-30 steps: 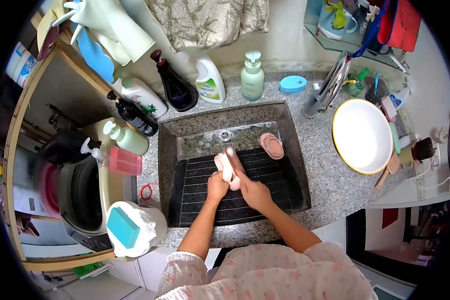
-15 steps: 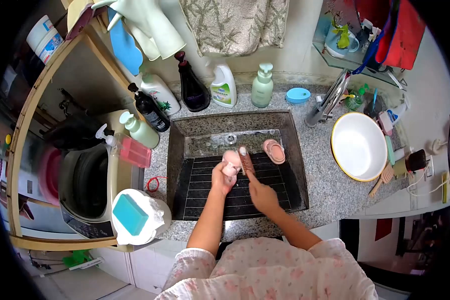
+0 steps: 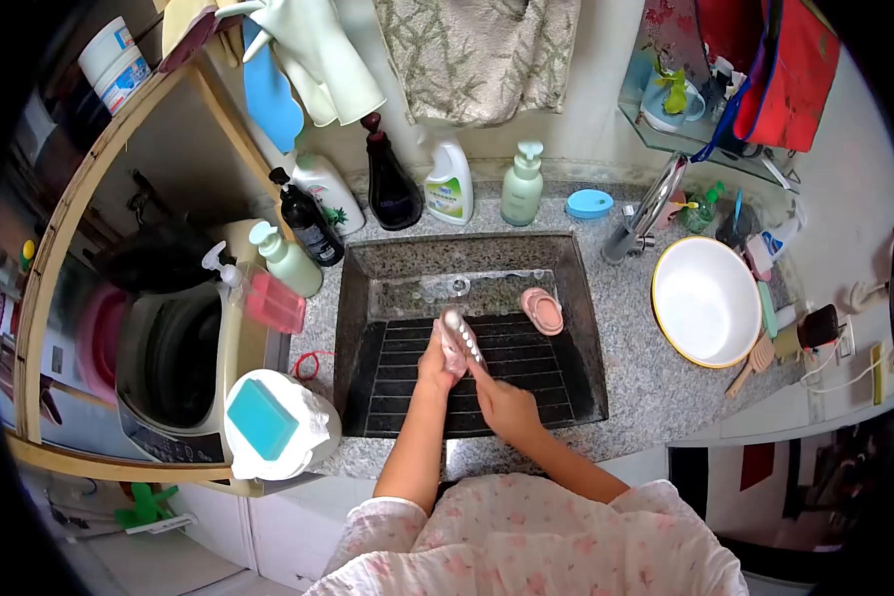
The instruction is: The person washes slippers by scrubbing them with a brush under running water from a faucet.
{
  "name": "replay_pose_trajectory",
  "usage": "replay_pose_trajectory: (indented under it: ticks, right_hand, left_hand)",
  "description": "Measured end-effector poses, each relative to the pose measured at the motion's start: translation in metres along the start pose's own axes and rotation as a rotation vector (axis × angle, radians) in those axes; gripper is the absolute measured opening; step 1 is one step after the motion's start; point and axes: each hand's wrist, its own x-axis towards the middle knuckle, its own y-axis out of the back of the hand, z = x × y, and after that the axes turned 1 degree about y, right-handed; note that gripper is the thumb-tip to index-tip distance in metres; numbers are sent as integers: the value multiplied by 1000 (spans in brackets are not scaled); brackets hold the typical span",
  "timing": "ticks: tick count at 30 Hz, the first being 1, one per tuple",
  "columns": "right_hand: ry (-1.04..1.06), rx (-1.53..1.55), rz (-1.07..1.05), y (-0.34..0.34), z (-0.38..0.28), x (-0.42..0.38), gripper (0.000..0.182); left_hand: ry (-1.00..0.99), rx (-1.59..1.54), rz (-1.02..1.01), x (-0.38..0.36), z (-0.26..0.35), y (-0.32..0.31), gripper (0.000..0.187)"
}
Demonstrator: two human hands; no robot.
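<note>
Over the sink (image 3: 472, 245), my left hand (image 3: 437, 364) is closed round a small pink shoe (image 3: 450, 350). My right hand (image 3: 508, 402) grips a brush (image 3: 464, 336), whose head lies against that shoe. Part of the shoe is hidden behind the brush and my fingers. The other pink shoe (image 3: 542, 311) rests at the right side of the sink, near the upper edge of the black rack (image 3: 521, 363). The drain (image 3: 459, 286) shows wet at the back of the basin.
Bottles, among them a pale green pump bottle (image 3: 521, 189), line the counter behind the sink. The faucet (image 3: 646, 214) and a white basin (image 3: 707, 303) are to the right. A blue sponge (image 3: 260, 419) lies on a white bucket (image 3: 313, 437) at left; a red loop (image 3: 308, 366) is beside it.
The brush has moved left from beside the held shoe onto it, and my right hand has shifted left with it. The held shoe is turned differently. The whole view has shifted slightly.
</note>
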Motion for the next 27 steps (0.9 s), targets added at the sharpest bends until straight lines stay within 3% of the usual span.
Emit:
replay_pose_trajectory:
  ticks: [3,4,5,7,9,10,11,13,15,17,20,21,22,23,25,26,27]
  right_hand:
    - [-38,198,48,-3,5,25,41]
    - [-125,402,-7,-1,9,35,40]
    - [-212,603,-62,2,14,41,40]
    - [-323,604,-180,4,6,29,41]
    - [-77,590,-44,-15,0,0,42]
    - [-186,573,-169,-7,-14,-3,43]
    - [-167,591,-126,-10,-13,0,41]
    - [-73,592,75,-32,19,18,40]
    - [-118,581,89,-30,35,22,40]
    - [-349,683,-31,-16,34,19,40]
    - [-441,698,-162,-1,14,4,41]
    - [-294,715,-83,-20,21,-7,43]
    - [-206,650,-30,-25,21,-12,43]
    - [-117,583,21,-29,24,-14,43]
    - [-282,692,-33,-19,41,0,42]
    - [-279,564,-12,-28,60,5,47]
    - [-348,562,-3,-12,51,11,56]
  left_hand:
    - [111,-76,12,-3,-11,-7,34]
    - [63,82,126,-6,-10,-25,29]
    - [60,26,198,-13,-9,-42,26]
    - [-27,16,287,-6,-3,-48,27]
    - [118,-196,-106,13,8,-4,29]
    - [-141,123,192,-14,8,-54,28]
    - [-38,169,176,-11,9,-49,26]
    - [-16,-147,100,-21,2,-58,31]
    - [82,-157,28,-22,4,-42,28]
    - [-10,18,298,-22,5,-45,26]
    - [-6,-54,194,-27,12,-21,26]
    - [-56,-101,104,-23,14,-16,27]
    - [-167,-12,264,-23,9,-21,25]
    - [-166,-11,264,-23,10,-19,25]
    - [2,15,130,-30,15,-22,24]
    - [-18,-32,257,-32,7,-31,24]
    - [5,-67,67,-34,4,-28,22]
